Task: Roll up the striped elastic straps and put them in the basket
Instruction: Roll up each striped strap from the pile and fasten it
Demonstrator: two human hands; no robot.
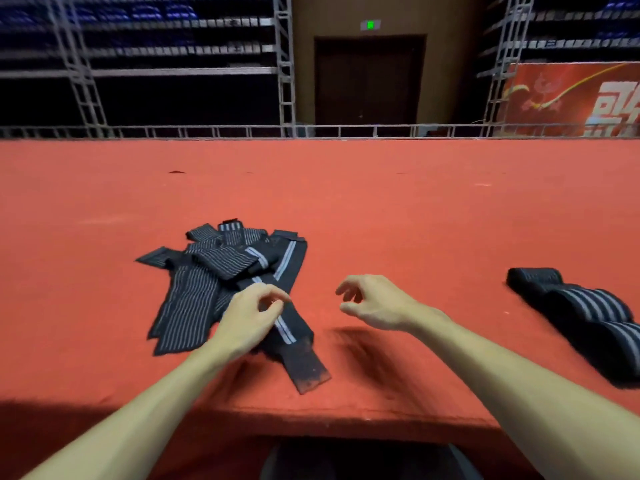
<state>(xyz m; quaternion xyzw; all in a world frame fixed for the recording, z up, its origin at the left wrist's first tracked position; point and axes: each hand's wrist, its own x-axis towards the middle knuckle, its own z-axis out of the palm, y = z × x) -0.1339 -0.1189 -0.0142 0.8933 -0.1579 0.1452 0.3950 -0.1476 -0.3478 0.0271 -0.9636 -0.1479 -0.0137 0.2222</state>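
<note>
A heap of unrolled black elastic straps with pale stripes lies on the red table, left of centre. My left hand hovers over the nearest strap, fingers loosely curled, holding nothing I can make out. My right hand hangs above bare red cloth to the right of the heap, fingers loosely curled and empty. Rolled striped straps lie in a row at the right edge. No basket is in view.
The table's front edge runs just below my forearms, with a dark seat under it. Behind the table stand a metal rail, grey scaffolding, a dark door and a red banner.
</note>
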